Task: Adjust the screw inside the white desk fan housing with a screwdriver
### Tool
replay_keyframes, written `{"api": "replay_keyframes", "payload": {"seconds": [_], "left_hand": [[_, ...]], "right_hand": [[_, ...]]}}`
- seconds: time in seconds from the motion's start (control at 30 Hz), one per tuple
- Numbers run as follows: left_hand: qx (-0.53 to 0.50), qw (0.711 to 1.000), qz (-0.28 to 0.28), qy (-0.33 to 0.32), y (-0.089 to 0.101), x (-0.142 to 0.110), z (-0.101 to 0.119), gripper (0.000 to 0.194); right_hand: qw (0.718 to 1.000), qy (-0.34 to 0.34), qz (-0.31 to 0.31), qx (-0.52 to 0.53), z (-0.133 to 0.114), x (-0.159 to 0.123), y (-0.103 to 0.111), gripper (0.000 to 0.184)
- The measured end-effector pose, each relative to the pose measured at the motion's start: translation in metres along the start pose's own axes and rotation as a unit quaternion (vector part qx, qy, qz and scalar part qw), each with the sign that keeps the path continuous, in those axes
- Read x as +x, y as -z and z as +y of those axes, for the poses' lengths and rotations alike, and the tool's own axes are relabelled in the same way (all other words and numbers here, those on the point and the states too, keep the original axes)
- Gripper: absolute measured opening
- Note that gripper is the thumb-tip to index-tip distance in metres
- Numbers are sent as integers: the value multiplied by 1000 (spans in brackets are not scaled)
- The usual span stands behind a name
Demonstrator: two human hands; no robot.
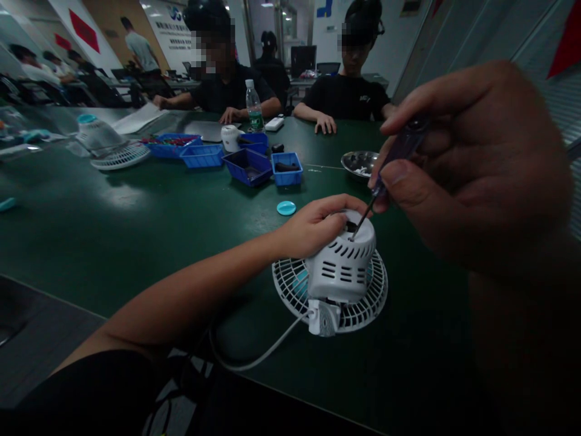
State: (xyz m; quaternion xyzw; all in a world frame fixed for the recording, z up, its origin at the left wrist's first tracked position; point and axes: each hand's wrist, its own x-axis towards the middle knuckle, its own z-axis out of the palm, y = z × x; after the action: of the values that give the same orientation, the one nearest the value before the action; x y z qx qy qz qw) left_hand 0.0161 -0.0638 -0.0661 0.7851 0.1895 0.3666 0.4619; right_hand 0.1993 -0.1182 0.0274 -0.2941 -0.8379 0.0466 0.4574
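Note:
A white electric fan (340, 272) lies face down on its round grille, motor housing upward, on the green table (204, 212). My left hand (313, 227) is closed round the top of the housing. In my right hand (472, 163), a screwdriver (402, 148) with a translucent purplish handle is gripped between thumb and fingers. Its shaft slants down and the tip meets the housing top beside a dark opening; whether a screw sits under it I cannot make out. A white cord (267, 357) runs from the fan toward the table's front edge.
A turquoise cap (286, 208) lies beyond my left hand. Past it stand blue bins (248, 168), a metal bowl (358, 162) with small white parts, and a water bottle (254, 109). Another fan (106, 145) rests at left. Two people sit across the table.

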Motion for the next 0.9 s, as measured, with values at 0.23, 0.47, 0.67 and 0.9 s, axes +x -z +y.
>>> {"api": "replay_keyframes", "payload": {"seconds": [0.23, 0.47, 0.67, 0.9], "left_hand": [[-107, 993, 46, 33, 29, 12, -1, 33], [-91, 988, 101, 71, 53, 15, 6, 22], [-51, 997, 13, 53, 38, 12, 6, 29], [-87, 992, -39, 85, 5, 5, 9, 29]], "right_hand": [[997, 35, 12, -72, 2, -2, 3, 32], [999, 45, -9, -29, 3, -1, 5, 41], [997, 53, -9, -52, 2, -1, 6, 36], [995, 83, 8, -55, 3, 0, 3, 28]]}}
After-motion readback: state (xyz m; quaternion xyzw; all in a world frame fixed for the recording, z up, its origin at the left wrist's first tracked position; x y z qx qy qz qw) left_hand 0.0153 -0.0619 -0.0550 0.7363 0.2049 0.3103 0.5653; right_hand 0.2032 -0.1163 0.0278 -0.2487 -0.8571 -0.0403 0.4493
